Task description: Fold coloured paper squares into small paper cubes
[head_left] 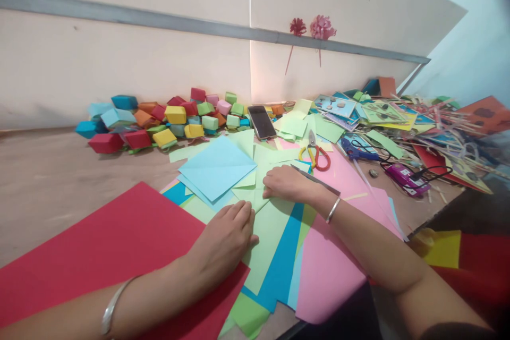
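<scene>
My left hand (229, 236) bends over a pale green paper (261, 203), its fingers together and pressed on the sheet. At the far side of that paper is my right hand (285, 185), closed, with the fingertips curled down onto it. The paper looks folded, though my fingers cover part of it. Just left of my right hand lie light blue square sheets (217, 167), creased across the middle. Beside my right wrist rests a thin dark blade-like tool (329, 183). A large red sheet (131, 239) extends under my left forearm.
Scissors (314, 156) with red and yellow handles lie ahead, near a phone (262, 122). Colourful paper boxes (165, 117) pile at the back left. At right are a blue glue gun (360, 151), a purple corded device (406, 178) and heaped crafts. Pink paper (330, 271) reaches the table edge.
</scene>
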Demonstrator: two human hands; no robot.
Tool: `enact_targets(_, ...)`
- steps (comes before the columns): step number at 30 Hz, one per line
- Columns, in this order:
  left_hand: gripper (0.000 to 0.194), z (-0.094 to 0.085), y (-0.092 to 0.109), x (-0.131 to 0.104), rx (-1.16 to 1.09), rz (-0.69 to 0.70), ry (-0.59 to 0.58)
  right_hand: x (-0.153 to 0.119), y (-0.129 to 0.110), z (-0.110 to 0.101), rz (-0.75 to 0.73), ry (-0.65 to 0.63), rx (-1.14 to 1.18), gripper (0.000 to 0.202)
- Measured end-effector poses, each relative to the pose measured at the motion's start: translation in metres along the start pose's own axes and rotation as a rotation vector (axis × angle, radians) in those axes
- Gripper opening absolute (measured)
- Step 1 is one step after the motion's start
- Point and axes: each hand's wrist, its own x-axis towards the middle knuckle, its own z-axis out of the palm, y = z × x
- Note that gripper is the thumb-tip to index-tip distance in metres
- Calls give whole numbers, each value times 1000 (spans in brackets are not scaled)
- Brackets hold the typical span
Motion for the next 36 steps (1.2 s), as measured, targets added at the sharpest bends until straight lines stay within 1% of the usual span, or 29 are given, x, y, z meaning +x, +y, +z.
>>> enact_targets(3,20,1,-1,0,-30,7,26,0,-1,0,-3,4,-26,31)
enact_targets(5,19,1,-1,1,-1,13,33,0,-1,0,-4,1,-24,31)
enact_targets(12,20,3,-2,0,41,49,67,5,4,5,-12,-18,50,30)
enact_targets(15,19,3,-2,-1,4,23,57,6,4,6,-10,-27,104,28)
enact_targets(20,19,-1,-6,1,-105,-22,6,6,3,5,2,-39,151,27)
enact_targets(22,19,-2,-8,3,-156,-41,25,7,4,5,6,-42,160,27)
enact_targets(26,26,-1,-11,3,-211,-64,106,7,4,6,8,-35,172,27)
enact_targets(29,20,-2,-12,3,-216,-85,125,6,4,3,12,-55,177,28)
enact_targets(32,24,-2,-12,5,-183,-55,103,5,2,0,20,-65,183,30)
enact_targets(36,26,1,-12,9,-97,3,-21,7,2,1,38,-61,212,31)
